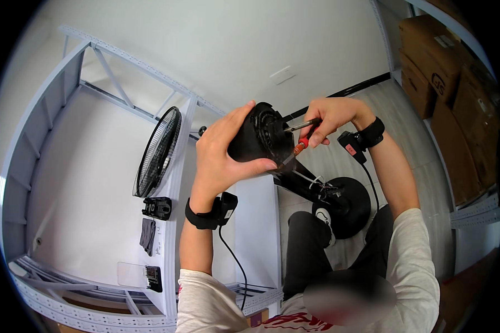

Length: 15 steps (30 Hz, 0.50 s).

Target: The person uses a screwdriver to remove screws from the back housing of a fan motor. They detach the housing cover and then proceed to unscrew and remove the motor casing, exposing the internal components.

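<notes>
My left hand (222,147) is wrapped around the black motor housing (249,139) of a stand fan, thumb along its lower side. A thin metal rod (301,126) sticks out of the housing's right side toward my right hand (332,117). The fingers of that hand are closed on a screwdriver (301,145) with a red, orange and black handle. Its tip points down and left at the housing; whether it touches a screw I cannot make out. Below, the fan's black stand leads down to a round black base (353,216) on the floor, with loose pale wires (323,190).
On the white table (100,183) to my left stand a round fan grille (160,152), a black case (156,208), a dark cloth (148,236) and a bit set (153,278). Metal rails frame the table. Cardboard boxes (455,127) are stacked on the right.
</notes>
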### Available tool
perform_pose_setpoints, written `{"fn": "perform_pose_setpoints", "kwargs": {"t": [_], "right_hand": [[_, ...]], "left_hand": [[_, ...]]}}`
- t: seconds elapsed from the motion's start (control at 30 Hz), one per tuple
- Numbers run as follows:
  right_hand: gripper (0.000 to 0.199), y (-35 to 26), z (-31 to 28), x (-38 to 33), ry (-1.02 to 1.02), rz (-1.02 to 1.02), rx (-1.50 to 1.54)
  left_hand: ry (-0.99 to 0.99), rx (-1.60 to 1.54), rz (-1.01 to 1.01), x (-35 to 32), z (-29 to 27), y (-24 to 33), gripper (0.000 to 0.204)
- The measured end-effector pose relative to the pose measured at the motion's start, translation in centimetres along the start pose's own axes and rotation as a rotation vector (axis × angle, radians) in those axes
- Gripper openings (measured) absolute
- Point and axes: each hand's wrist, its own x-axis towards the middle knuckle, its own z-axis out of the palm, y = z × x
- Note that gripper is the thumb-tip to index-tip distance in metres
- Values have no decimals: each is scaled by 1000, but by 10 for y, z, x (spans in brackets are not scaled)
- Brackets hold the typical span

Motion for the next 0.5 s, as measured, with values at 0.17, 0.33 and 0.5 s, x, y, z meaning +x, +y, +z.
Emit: {"fn": "perform_pose_setpoints", "kwargs": {"t": [0.17, 0.33, 0.5], "right_hand": [[25, 2, 6, -7, 32, -26, -35], [22, 31, 47, -35, 328, -145, 148], [23, 28, 131, -47, 795, -155, 115]], "left_hand": [[18, -16, -13, 5, -1, -2, 93], [18, -31, -16, 4, 0, -2, 92], [26, -74, -33, -1, -3, -5, 89]]}}
